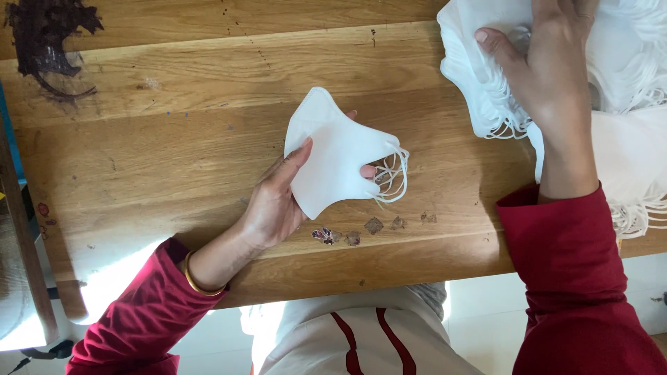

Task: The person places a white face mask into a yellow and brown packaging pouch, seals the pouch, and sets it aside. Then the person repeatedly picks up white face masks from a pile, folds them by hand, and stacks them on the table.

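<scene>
**One mask in hand, the pile barely begun**

A single white mask (333, 156) is held in the left hand (274, 201), just above the wooden surface (174, 139). The hand is closed on it: the thumb is pressed against the near face, and a fingertip can be seen past the right edge, beside the ear loops (392, 173), which hang loose. The mask is folded flat and is held clear of the rest.

The right hand (549, 76) is laid on a pile of masks (479, 62) at the far right corner of the surface. Its fingers are curled into the pile, with the thumb spread out to the side; whether one mask has been pinched off cannot be told, since the fingertips are hidden among the white layers and loops.

As a judgement of progress: only one mask is seen separated, and no second stack of handled masks is seen anywhere on the surface. The pile at the right looks thick and runs out of view. Most of the work is therefore judged to be left.

Both sleeves (577, 278) are red, and a gold bangle (194, 281) is worn on the left wrist. A dark stain (48, 38) is seen at the far left corner.
</scene>
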